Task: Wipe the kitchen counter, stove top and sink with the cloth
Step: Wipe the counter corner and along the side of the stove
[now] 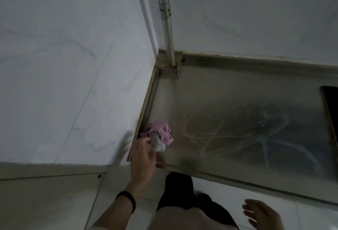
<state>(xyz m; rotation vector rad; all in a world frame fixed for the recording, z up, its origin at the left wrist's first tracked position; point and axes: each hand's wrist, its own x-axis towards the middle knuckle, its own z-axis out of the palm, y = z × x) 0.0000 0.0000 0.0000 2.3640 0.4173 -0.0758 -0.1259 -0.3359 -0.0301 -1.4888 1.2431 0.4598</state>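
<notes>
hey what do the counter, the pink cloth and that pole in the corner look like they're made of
Counter: likely stainless steel, a dull brushed grey sheet with a folded rim and pale wipe streaks. Pink cloth, at the left hand: soft fuzzy fabric, perhaps microfibre or terry, bunched in folds, with a whitish part. Pole: looks like a grey metal tube with a smooth sheen.

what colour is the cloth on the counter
Pink with a white patch, seen in the head view: the cloth at the left hand's fingertips.
</notes>
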